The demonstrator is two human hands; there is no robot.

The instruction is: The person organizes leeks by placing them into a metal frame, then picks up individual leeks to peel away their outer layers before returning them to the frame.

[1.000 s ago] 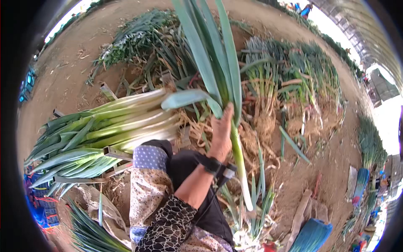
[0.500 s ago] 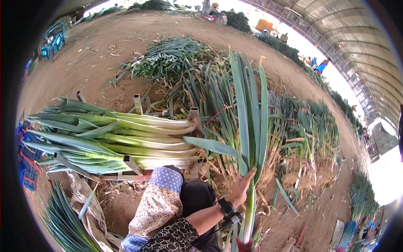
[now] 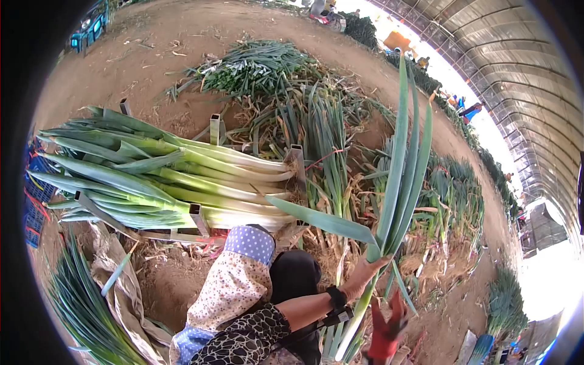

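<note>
My left hand [image 3: 363,274], bare with a black wristband, is closed around a long green onion [image 3: 398,207]. The onion stands tilted, leaves up, one leaf bent out to the left, its pale stem running down below the fist. Beside that stem, at the lower right, my right hand [image 3: 387,328] wears a red glove with dark fingertips. Its fingers are spread and apart from the onion. Left of my knees, a stack of trimmed green onions [image 3: 225,176] lies in a metal rack [image 3: 296,167], white stems toward the right.
Tied onion bundles [image 3: 450,201] stand on the ground at right, and a leafy pile [image 3: 258,67] lies farther back. At lower left are more onions [image 3: 85,304] beside a beige cloth [image 3: 118,274]. A blue crate [image 3: 39,182] sits at the far left. People show in the distance.
My left hand has shifted right and slightly up with the onion, which now leans more. My gloved right hand has come off the lower stem and risen into view, fingers spread.
</note>
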